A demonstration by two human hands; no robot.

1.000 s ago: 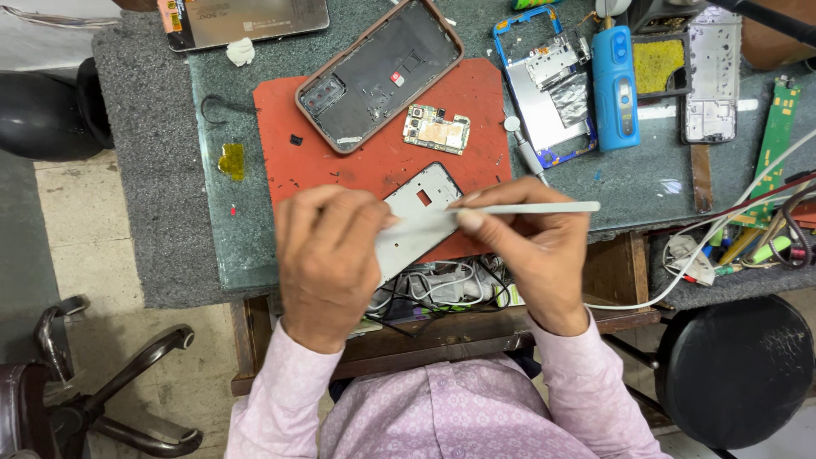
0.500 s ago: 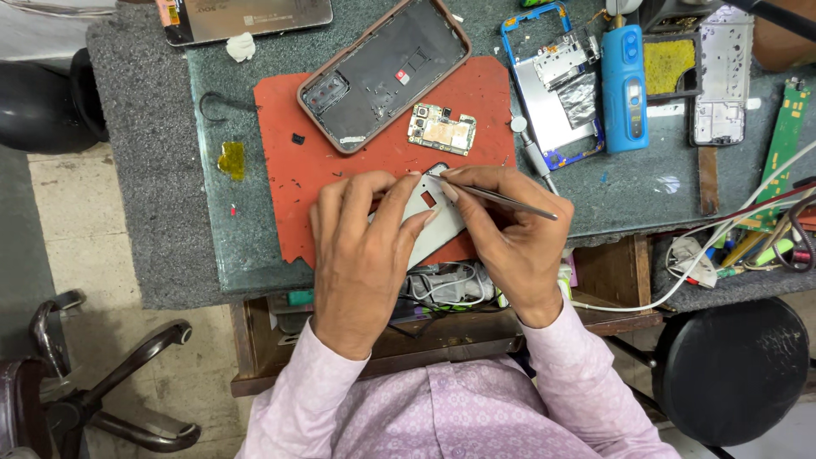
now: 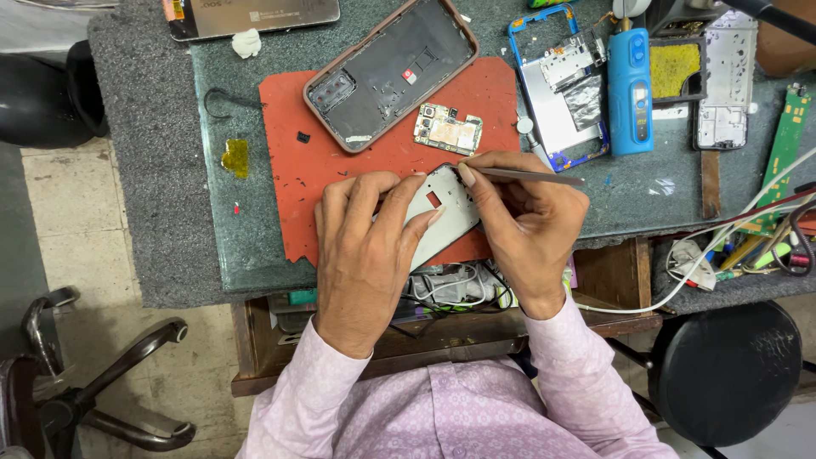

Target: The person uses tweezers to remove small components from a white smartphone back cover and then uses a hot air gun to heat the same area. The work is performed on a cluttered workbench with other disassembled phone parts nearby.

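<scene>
My left hand (image 3: pixel 367 246) lies flat on a grey phone middle frame (image 3: pixel 444 212) and presses it onto the red work mat (image 3: pixel 340 178). A thin metal tool (image 3: pixel 531 176), like tweezers, is pinched in my right hand (image 3: pixel 527 221), its tip at the top edge of the frame. Just beyond the frame lies a small circuit board (image 3: pixel 448 129). Farther back an opened phone back housing (image 3: pixel 393 72) rests on the mat, tilted.
A blue-framed phone chassis (image 3: pixel 557 89), a blue handheld tool (image 3: pixel 631 89), a yellow sponge (image 3: pixel 676 70) and a silver frame (image 3: pixel 724 81) sit at the right. Cables and a green board (image 3: pixel 786 144) crowd the right edge. A black stool (image 3: pixel 727 382) stands beside me.
My hands and the grey frame shifted slightly up on the mat. The metal tool, held level above the frame a second ago, now has its tip at the frame's top edge.
</scene>
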